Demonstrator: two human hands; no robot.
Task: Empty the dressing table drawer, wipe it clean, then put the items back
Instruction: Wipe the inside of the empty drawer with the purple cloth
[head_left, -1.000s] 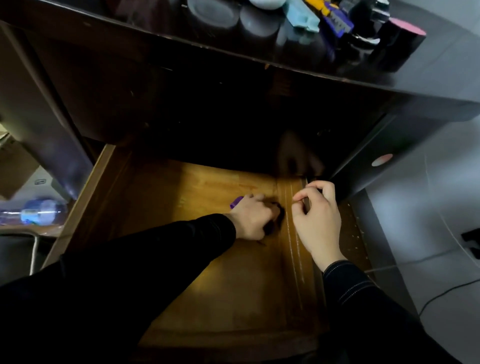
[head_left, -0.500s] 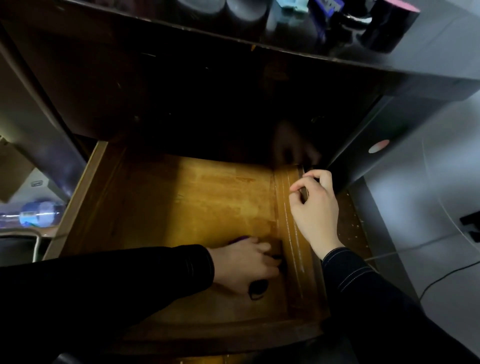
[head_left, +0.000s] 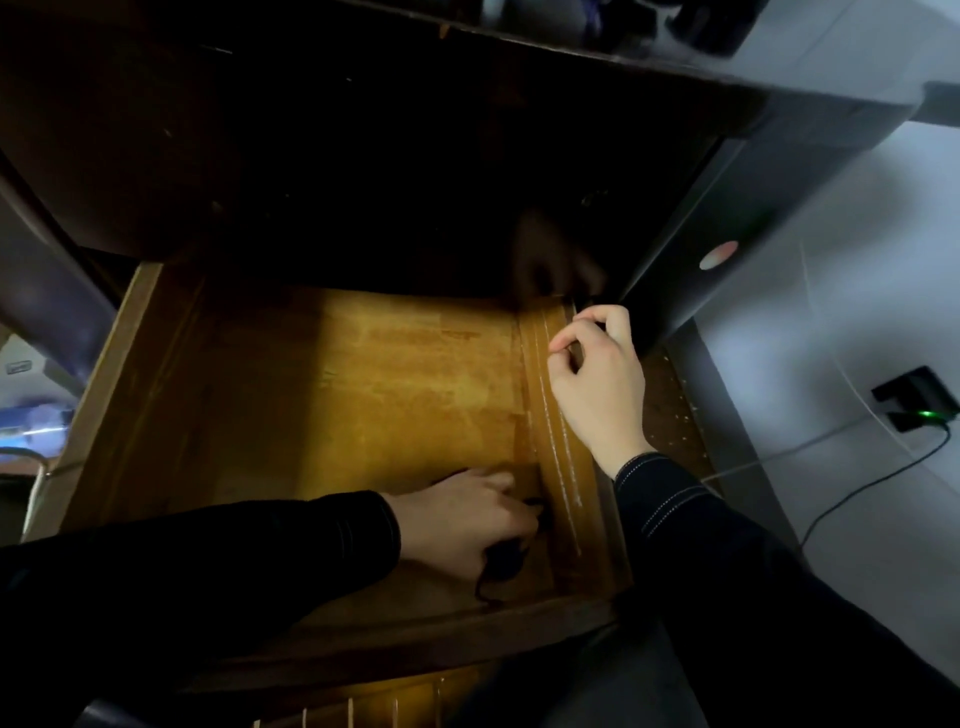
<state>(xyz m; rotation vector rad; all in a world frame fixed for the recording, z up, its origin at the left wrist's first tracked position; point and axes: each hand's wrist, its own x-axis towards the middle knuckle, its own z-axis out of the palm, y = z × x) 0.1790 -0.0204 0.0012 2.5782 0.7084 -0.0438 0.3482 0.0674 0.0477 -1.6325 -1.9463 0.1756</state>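
Note:
The wooden drawer (head_left: 332, 395) is pulled out from under the dark dressing table, and its bare floor shows. My left hand (head_left: 462, 519) is inside at the near right corner, pressing a dark cloth (head_left: 506, 558) against the floor with curled fingers; most of the cloth is hidden under the hand. My right hand (head_left: 597, 384) rests on the drawer's right side wall (head_left: 561, 467), fingers curled over its top edge near the back.
The dressing table top (head_left: 597, 52) overhangs the drawer and carries blurred items at the upper edge. A black power adapter with a green light (head_left: 917, 405) and its cable lie on the pale floor at the right. A blurred bottle (head_left: 31, 421) is at the far left.
My left hand has dragged the cloth from mid-drawer toward the near right corner. The right hand has kept its hold on the side wall. My view tilted lower.

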